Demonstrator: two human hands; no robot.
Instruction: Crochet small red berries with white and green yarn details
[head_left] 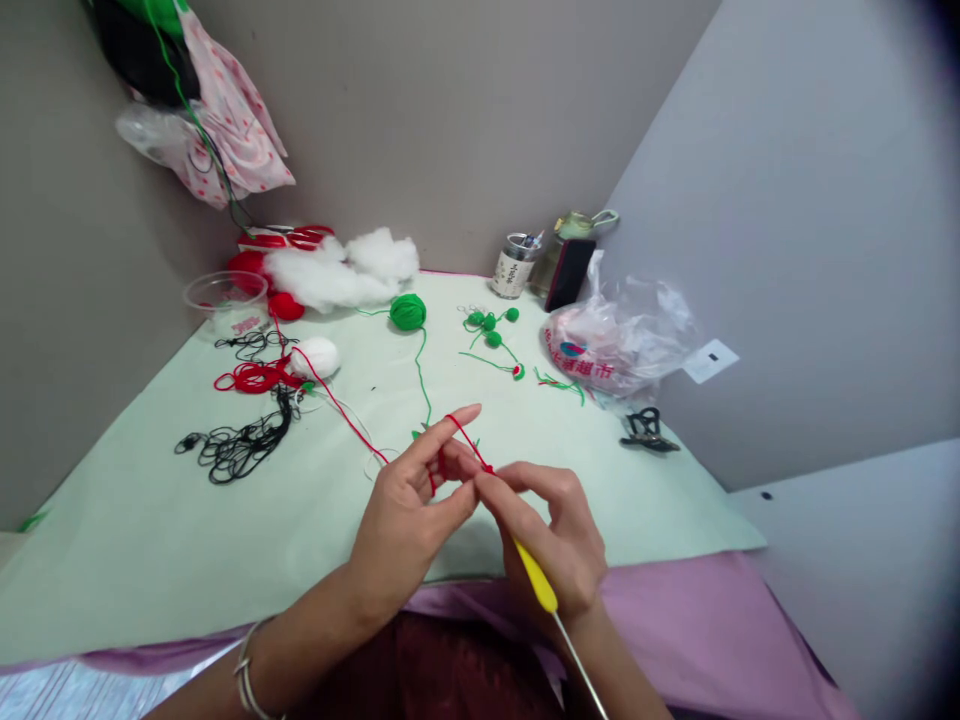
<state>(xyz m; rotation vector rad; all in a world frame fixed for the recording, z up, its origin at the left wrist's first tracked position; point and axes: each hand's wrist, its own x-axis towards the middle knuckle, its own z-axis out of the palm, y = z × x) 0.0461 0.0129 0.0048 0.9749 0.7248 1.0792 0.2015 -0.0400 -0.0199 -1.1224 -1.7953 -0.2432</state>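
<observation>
Red yarn (469, 437) runs over the raised index finger of my left hand (409, 510) and round its other fingers. That hand's thumb and a finger pinch the yarn where a small red stitch (487, 468) shows. My right hand (551, 535) is closed round a crochet hook (536, 577) with a yellow handle and a metal shaft pointing down toward me. Its fingertips meet those of my left hand, and the hook's working tip is hidden there. From my left hand the red strand trails back to the far left of the table.
A green yarn ball (408, 312), white stuffing (330, 275) and small green crocheted balls (493, 339) lie farther back. Black yarn (247, 445) and a white yarn ball (315, 357) are on the left. A plastic bag (622, 335), phone (570, 274) and black clip (648, 432) stand or lie right.
</observation>
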